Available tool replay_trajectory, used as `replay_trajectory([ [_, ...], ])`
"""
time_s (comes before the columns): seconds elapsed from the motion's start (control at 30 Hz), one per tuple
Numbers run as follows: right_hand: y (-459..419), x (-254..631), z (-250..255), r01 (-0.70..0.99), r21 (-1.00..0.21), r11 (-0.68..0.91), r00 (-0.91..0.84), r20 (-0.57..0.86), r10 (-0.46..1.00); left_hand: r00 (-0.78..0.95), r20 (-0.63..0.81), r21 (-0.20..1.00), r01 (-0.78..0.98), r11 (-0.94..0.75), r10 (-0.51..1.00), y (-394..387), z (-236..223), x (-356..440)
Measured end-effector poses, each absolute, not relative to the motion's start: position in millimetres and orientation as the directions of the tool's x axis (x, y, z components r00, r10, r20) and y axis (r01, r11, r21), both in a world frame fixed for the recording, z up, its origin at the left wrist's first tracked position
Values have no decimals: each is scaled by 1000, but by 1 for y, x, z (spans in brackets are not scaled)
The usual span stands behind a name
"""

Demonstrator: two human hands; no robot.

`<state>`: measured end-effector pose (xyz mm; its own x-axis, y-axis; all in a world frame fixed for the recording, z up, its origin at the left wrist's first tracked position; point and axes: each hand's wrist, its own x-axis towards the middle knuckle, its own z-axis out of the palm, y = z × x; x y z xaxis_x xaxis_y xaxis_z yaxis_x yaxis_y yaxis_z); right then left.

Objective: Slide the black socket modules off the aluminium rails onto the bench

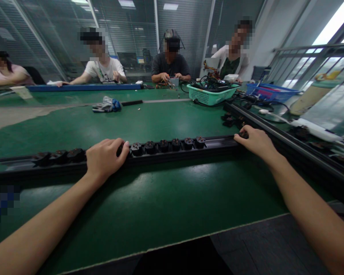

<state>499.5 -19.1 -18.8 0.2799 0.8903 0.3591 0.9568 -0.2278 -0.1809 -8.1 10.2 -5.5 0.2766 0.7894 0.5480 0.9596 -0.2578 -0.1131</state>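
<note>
We have the black rail (160, 157) lying crosswise on the green table (174, 198), its long axis running left to right, the left end a little nearer to us and the right end a little farther. Both hands meet it from the near side. Our left hand (104, 158) sits over the left part, thumb and fingers curled around a black socket (119, 150) in the row. Our right hand (253, 139) is at the right end, thumb and fingers pinching a small dark piece (243, 134); we cannot tell whether that piece touches the rail. Between the hands stand six round sockets (164, 145), then an unfilled stretch of channel, which our right hand is nearer to. On the right, a second black rail (292, 152) slants from far to near, just beside that hand.
</note>
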Motion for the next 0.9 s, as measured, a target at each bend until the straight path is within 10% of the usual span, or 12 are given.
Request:
replay_trajectory([
  [0.9,-19,506,-16,935,-158,-316,351,301,887,278,541,-124,960,-252,794,9,-3,-7],
])
